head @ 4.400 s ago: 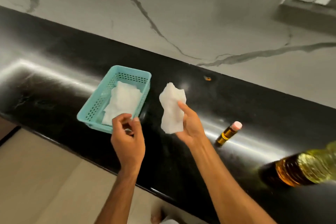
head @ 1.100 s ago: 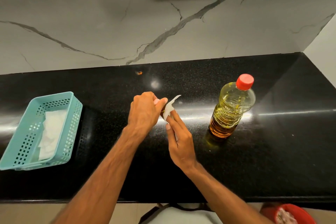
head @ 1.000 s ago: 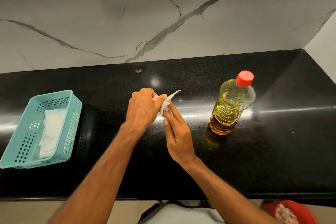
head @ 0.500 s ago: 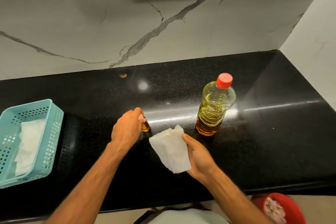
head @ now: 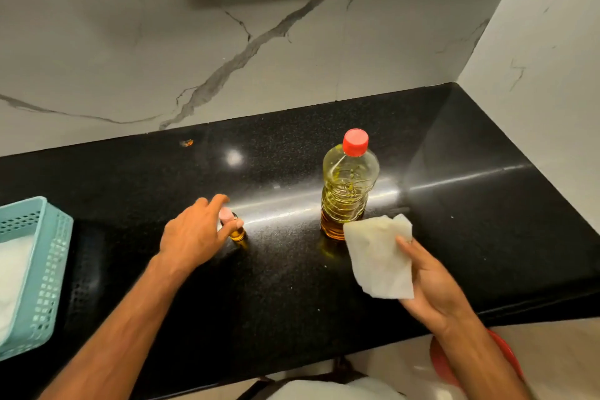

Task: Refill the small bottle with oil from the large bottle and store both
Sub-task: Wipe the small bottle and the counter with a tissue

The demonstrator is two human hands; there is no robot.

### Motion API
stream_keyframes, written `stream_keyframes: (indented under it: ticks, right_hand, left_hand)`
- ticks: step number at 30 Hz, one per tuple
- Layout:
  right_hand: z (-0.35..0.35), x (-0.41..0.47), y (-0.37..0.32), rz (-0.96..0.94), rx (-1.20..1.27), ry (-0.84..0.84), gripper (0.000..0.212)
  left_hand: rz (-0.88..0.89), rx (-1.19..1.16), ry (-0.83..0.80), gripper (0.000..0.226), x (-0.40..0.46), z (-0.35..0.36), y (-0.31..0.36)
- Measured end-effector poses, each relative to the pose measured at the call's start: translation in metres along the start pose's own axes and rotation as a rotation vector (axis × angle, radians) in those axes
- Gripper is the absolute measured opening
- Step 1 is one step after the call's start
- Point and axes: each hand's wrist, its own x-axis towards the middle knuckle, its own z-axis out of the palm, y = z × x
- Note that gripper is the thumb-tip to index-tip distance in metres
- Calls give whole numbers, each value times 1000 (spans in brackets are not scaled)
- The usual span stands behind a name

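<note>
Left of the tall red-capped clear plastic oil bottle point(head: 349, 185), the small upright pink-capped amber bottle point(head: 233, 227) stands at the loosely spread fingers of the left hand point(head: 194, 234), while the right hand point(head: 431, 282) pinches a crumpled white tissue point(head: 378, 256).

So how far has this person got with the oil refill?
Pouring looks finished: the small bottle stands upright on the black counter with amber oil and its pink cap on, and the large bottle wears its red cap. In hand: the left hand touches the small bottle with loose fingers, and the right hand holds a white wipe. Left: storing both bottles, which are on the counter.
</note>
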Motion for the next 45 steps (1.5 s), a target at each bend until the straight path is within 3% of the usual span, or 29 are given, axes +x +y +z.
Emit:
stream_keyframes:
  ticks: [3,7,10,13,17,26,30,35,37,42,45]
  right_hand:
    - [-2,8,-27,-155,-24,70,33]
    - [26,24,-60,-497,-224,154,24]
    - [52,39,-66,-667,-513,67,20]
    - [69,51,-60,-717,-674,-97,22]
    - [74,64,-56,-682,-665,-189,27]
    - [65,85,-53,-456,-661,-333,71]
    - [71,84,-62,-444,-594,-434,72]
    - [59,94,-45,-389,-754,-421,74]
    - [59,96,-44,-337,-751,-448,79]
    - [70,102,-52,-270,-742,-564,87]
    - [65,109,-45,-257,-780,-572,78]
  left_hand:
    - [0,-139,212,70,-11,-25,23]
    - [281,-388,472,64,-12,-82,105]
    - [458,-268,492,65,-8,-109,167]
    - [482,-87,460,56,4,-116,194]
    - [421,17,424,48,19,-113,195]
    - [687,42,239,30,22,-119,185]
    - [743,34,133,26,16,-124,176]
    - [740,-124,59,24,0,-128,175]
    - [669,-200,108,25,-8,-123,177]
    - [281,-313,458,47,-26,-97,193]
    - [271,-363,478,47,-24,-98,193]
